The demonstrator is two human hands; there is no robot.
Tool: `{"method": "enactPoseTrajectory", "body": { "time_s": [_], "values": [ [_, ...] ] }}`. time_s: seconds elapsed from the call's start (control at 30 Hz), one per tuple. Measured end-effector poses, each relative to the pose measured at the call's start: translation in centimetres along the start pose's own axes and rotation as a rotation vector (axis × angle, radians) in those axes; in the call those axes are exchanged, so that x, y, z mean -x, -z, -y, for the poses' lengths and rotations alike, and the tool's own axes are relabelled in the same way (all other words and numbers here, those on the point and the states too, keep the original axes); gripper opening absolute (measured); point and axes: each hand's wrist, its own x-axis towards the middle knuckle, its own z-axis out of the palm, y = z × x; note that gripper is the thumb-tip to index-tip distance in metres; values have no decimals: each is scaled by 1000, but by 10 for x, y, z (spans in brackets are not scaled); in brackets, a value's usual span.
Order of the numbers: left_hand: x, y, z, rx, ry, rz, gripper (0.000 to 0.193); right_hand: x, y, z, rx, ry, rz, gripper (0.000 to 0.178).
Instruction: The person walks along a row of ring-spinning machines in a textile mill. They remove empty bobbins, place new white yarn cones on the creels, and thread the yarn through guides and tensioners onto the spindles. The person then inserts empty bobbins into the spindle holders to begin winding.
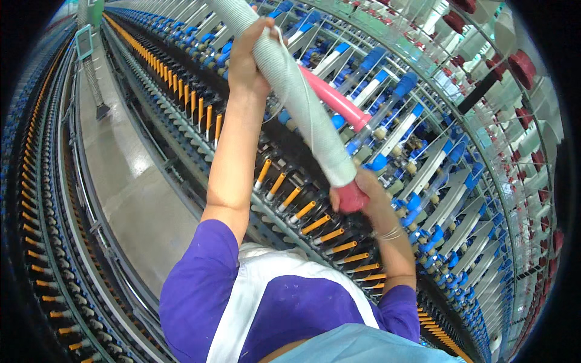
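Observation:
A long roving bobbin (pixel 302 109), wound with pale grey-green strand, is held slantwise across the front of the spinning machine. My left hand (pixel 247 60) wraps round its upper part, the fingers curling over the far side. At the lower end, my right hand (pixel 374 195) grips the bare red tube end (pixel 350 197), slightly blurred. A loose strand (pixel 302 78) loops off the winding by my left hand and trails down along the bobbin. Just behind it a bare pink tube (pixel 336 100) sits on the machine, partly covered by the bobbin.
Below my arms runs a row of upright orange spindle tubes (pixel 302 210). Blue-and-white drafting arms (pixel 399 130) line the machine. Red and white bobbins (pixel 521 68) hang at the upper right. To the left, a grey floor aisle (pixel 130 163) with a hose nozzle (pixel 103 111) separates another machine.

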Motion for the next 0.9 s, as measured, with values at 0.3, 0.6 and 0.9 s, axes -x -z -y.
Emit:
{"method": "enactPoseTrajectory", "body": {
  "time_s": [0.3, 0.6, 0.9],
  "values": [
    [-19, 9, 33, 405, -108, 36, 46, -13, 12, 73, 1214, -58, -239, 48],
    [-39, 18, 74, 506, 136, 17, 36, -42, 34, 106, 1157, -80, -35, 61],
    [-94, 64, 93, 410, 166, -10, 44, -99, 80, 113, 588, -315, -64, 54]
  ]
}}
